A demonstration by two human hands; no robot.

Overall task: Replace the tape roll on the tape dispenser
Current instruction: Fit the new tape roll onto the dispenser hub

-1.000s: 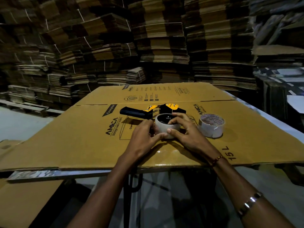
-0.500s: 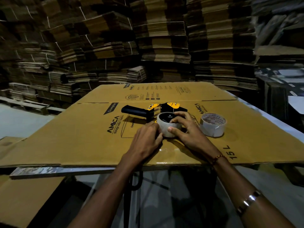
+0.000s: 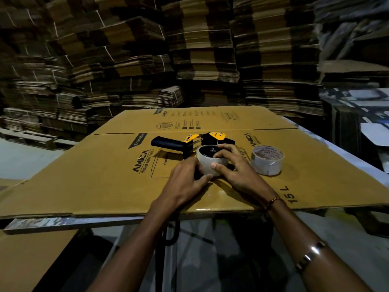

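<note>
A black and yellow tape dispenser (image 3: 210, 140) lies on its side on a flattened cardboard box (image 3: 105, 175), its black handle pointing left. A pale tape roll (image 3: 207, 163) sits on the dispenser's hub at its near end. My right hand (image 3: 237, 167) grips this roll, thumb on its near wall and fingers over its top rim. My left hand (image 3: 185, 182) rests against the roll's left side, thumb touching its lower wall. A second roll (image 3: 267, 162), white with a printed core, stands apart to the right.
The cardboard sheet covers a table whose metal edge (image 3: 52, 223) shows at the near left. Tall stacks of flattened cartons (image 3: 189, 49) fill the background. More cardboard (image 3: 31, 260) lies low at the left. Dark boxes and papers (image 3: 362, 114) stand at the right.
My left hand has slid a little lower along the roll's left side. My right hand keeps its grip on the roll. The view has shifted slightly.
</note>
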